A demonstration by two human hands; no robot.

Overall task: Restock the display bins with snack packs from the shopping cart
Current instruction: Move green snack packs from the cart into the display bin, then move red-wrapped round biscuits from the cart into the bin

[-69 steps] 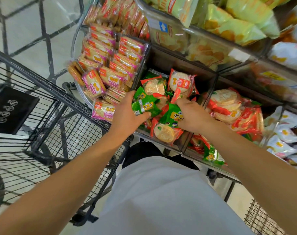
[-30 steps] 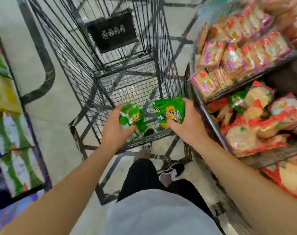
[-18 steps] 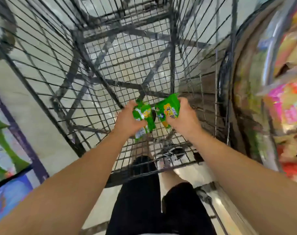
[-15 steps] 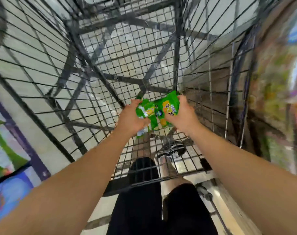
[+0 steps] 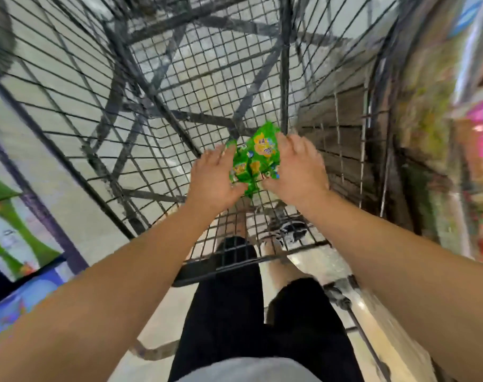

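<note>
Snack packs: a bunch of green snack packs (image 5: 255, 158) with yellow and blue print sits right between the two hands, down inside the shopping cart (image 5: 179, 86), just above its mesh floor. The print is too smeared to read, and the exact number of packs cannot be told.
Left hand: the left hand (image 5: 214, 179) is on the left side of the bunch, fingers fairly straight and laid against the wrappers, thumb reaching in under the lower edge. Touching, yes; whether it truly grips, I cannot tell.
Right hand: the right hand (image 5: 297, 172) covers the right side of the packs, fingers bent over the top edge, thumb down by the bottom corner. It looks like a hold on the bunch.
Arms: both bare forearms reach forward and down from the bottom corners and meet at the packs.
Shopping cart: dark wire basket, seen from above, its grid floor showing pale floor tiles (image 5: 55, 188) beneath.
Person: black trousers (image 5: 229, 312) and a light shirt hem at the bottom edge; a dark shoe with white laces (image 5: 294, 230) shows through the mesh.
Right edge: display bins (image 5: 477, 150), badly blurred, only pink, yellow and green smears.
Left edge: a poster (image 5: 11, 238) with green and white shapes, well apart from the cart.
</note>
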